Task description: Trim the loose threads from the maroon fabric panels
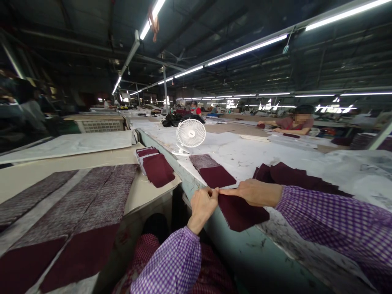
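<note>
Pinching the upper left corner of a maroon fabric panel (243, 214), the left hand (203, 204) holds thumb and index finger closed together at the near edge of the white-topped table (228, 149). The right hand (255, 192) lies across the upper edge of the same panel, index finger extended so that its tip meets the left fingertips; the remaining fingers are curled (whether they grip the cloth cannot be told from this view). The panel is positioned below the right hand, with its lower part projecting over the greenish side of the table.

Just beyond the hands, a two-tone piece (217, 175) lies flat: speckled knit at the far end, plain maroon at the near end. To the right, overlapping maroon pieces (295, 176) are fanned out on the table, partly behind the right sleeve (324, 216). A white fan (191, 133) stands near the table edge, beyond the two-tone piece.

On the lower surface (141, 192) to the left, a small stack (157, 168) of maroon pieces sits near the corner, with larger speckled panels (102, 196) laid side by side. Across the table, a co-worker (301, 121) leans over the work surface.
</note>
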`<state>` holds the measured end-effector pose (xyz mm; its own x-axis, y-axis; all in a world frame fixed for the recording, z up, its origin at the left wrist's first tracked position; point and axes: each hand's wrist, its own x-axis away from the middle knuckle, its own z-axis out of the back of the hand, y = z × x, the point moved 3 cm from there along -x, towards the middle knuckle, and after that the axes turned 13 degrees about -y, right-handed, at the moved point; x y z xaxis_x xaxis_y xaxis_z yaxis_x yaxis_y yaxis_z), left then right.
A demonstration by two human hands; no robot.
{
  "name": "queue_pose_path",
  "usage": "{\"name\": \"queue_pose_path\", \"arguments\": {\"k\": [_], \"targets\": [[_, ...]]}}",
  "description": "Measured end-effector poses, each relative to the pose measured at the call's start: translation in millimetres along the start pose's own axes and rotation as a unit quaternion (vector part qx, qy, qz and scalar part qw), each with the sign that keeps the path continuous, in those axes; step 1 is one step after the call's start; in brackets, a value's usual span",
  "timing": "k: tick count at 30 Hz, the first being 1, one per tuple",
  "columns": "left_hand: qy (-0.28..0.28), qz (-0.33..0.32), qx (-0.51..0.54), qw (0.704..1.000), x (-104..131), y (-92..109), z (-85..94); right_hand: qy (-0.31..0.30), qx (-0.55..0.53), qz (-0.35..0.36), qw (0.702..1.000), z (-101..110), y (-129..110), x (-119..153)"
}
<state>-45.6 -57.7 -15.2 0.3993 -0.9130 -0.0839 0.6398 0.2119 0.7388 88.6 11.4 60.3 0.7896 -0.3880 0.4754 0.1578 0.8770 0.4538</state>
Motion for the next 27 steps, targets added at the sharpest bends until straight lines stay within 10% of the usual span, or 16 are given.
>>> {"name": "queue_pose_path", "arguments": {"k": [12,16,22,27], "targets": [[0.011,-0.167,0.05,0.985,3,-10,-5.7,0.124,-0.166,-0.031,0.978,-7,12,-5],[0.035,-0.266,0.023,0.963,14,1,-0.7,0.223,-0.292,0.12,0.922,-9,14,-10],[0.012,-0.267,0.081,0.96,10,6,-5.8,0.179,-0.405,0.157,0.883,-6,40,1],[0.065,-0.278,0.002,0.958,-6,6,8.5,0.285,-0.442,-0.039,0.849,-17,118,61]]}}
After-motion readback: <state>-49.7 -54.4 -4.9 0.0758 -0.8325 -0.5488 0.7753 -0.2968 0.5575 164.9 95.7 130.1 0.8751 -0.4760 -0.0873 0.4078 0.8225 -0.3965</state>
